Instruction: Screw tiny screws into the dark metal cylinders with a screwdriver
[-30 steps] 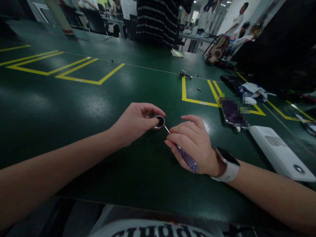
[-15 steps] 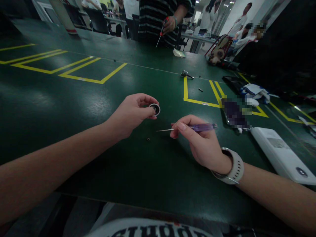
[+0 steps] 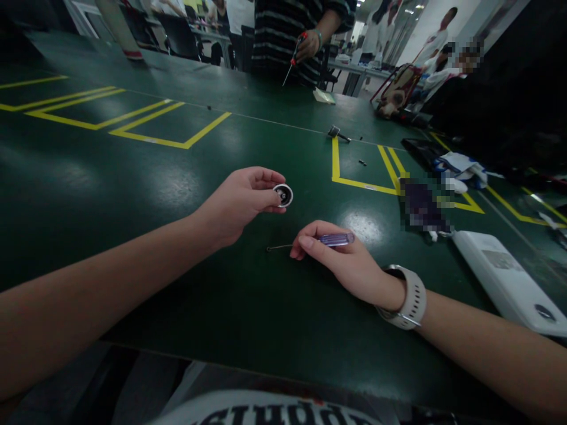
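My left hand [image 3: 241,203] is closed on a small round metal cup-shaped part [image 3: 284,195], its open face with a dark inside turned toward me. Between the thumb and fingers of my right hand [image 3: 341,257] is a screwdriver [image 3: 336,239] with a clear purple handle and a thin shaft. The shaft points left, and its tip meets a tiny dark ring-like piece [image 3: 268,249] on the green table [image 3: 221,319]. Whether the tip sits inside the ring or only against it is too small to tell.
A white power bank [image 3: 509,277] and a pixelated dark phone-like object [image 3: 423,206] lie at right. Beyond are a metal part with a shaft [image 3: 339,134], small dark bits [image 3: 362,163] and a cloth [image 3: 460,168]. Across the table a person's hand [image 3: 309,46] holds a red screwdriver [image 3: 294,56].
My right hand has moved left and down, bringing the screwdriver's tip to the tiny ring. My left hand still holds the round part, and the view has shifted slightly.
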A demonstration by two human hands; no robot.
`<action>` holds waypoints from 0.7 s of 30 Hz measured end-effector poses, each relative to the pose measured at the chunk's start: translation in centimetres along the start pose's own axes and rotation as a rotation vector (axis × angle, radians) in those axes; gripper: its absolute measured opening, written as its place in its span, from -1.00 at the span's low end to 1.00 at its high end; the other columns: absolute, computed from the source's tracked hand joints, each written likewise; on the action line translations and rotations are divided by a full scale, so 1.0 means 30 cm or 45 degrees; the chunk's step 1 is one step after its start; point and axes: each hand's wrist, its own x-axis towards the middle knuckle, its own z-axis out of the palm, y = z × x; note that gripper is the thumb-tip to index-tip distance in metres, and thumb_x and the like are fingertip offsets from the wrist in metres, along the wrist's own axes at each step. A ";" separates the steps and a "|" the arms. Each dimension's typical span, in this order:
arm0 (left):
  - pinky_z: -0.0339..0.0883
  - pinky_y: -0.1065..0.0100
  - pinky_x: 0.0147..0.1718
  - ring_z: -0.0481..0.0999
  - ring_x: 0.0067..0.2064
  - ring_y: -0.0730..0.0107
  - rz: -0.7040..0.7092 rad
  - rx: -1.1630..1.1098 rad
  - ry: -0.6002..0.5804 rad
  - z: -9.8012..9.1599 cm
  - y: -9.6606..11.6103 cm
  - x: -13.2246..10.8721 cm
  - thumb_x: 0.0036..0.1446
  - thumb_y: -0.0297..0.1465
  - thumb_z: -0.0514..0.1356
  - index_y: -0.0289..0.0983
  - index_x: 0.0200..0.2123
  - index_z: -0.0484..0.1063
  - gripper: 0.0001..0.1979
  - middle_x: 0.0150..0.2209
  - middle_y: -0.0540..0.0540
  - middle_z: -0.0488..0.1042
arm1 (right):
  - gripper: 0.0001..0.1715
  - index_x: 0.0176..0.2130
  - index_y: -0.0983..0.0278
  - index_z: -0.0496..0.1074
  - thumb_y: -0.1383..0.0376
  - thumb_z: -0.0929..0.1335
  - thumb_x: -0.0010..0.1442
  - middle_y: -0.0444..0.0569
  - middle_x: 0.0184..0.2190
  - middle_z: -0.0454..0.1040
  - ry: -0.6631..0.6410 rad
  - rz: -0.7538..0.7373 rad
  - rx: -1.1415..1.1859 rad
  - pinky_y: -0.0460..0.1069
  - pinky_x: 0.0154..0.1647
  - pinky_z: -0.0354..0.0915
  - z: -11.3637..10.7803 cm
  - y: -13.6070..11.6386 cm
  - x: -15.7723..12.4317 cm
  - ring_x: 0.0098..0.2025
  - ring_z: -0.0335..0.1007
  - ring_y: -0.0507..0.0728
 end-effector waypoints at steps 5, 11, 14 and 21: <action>0.42 0.23 -0.16 0.51 -0.23 0.31 -0.011 0.014 0.010 0.002 0.000 0.000 -0.17 -0.60 0.24 -0.35 -0.31 0.40 -0.75 -0.30 -0.11 0.51 | -0.73 -0.45 0.32 0.39 0.25 0.27 0.24 -0.07 -0.50 0.43 -0.006 -0.177 -0.415 -0.04 -0.43 0.24 -0.010 -0.054 -0.021 -0.45 0.34 0.04; 0.43 0.24 -0.20 0.52 -0.28 0.35 0.012 0.018 0.019 0.002 0.000 -0.001 -0.15 -0.61 0.23 -0.37 -0.32 0.41 -0.77 -0.30 -0.11 0.51 | -0.79 -0.47 0.30 0.32 0.38 0.25 0.20 -0.11 -0.57 0.35 0.001 -0.529 -0.697 0.02 -0.32 0.24 0.007 -0.050 -0.043 -0.48 0.28 0.04; 0.43 0.26 -0.23 0.52 -0.29 0.37 0.019 0.023 0.001 0.000 -0.003 -0.001 -0.15 -0.60 0.22 -0.37 -0.33 0.40 -0.78 -0.31 -0.09 0.51 | -0.84 -0.44 0.30 0.33 0.41 0.26 0.19 -0.09 -0.54 0.41 0.072 -0.656 -0.699 0.08 -0.18 0.29 0.012 -0.025 -0.041 -0.45 0.33 0.05; 0.42 0.32 -0.29 0.49 -0.36 0.43 0.084 0.104 -0.064 -0.003 -0.008 -0.008 -0.15 -0.57 0.23 -0.35 -0.35 0.43 -0.80 -0.38 -0.03 0.50 | -0.90 -0.34 0.33 0.38 0.47 0.29 0.14 0.01 -0.43 0.50 0.324 -0.912 -0.817 0.14 -0.01 0.29 -0.011 -0.038 -0.050 -0.34 0.43 0.08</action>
